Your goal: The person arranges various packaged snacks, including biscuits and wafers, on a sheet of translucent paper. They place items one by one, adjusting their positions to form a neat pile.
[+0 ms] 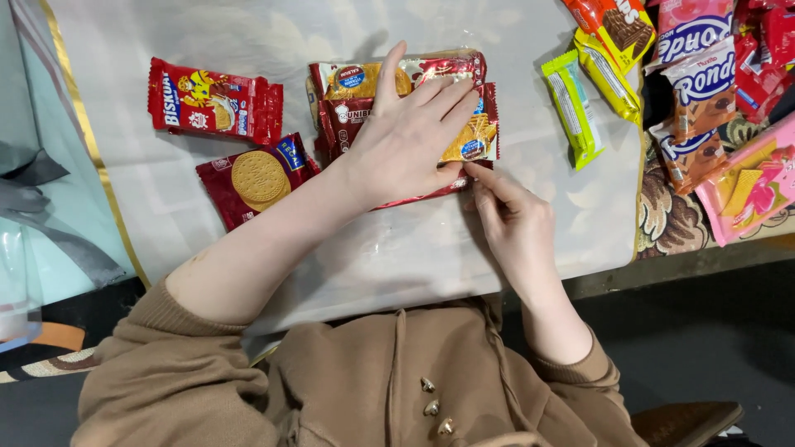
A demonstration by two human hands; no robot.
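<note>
My left hand lies flat, fingers spread, on a stack of red biscuit packets in the middle of the white table cover. My right hand touches the near right corner of that stack with its fingertips, pinching the packet's edge. Another red packet with a round biscuit picture lies just left of my left wrist. Farther left is a long red biscuit packet.
A green wafer packet and a yellow one lie to the right. A heap of brown, pink and red snack packets sits at the far right on a patterned cloth. A gold-edged fabric borders the left.
</note>
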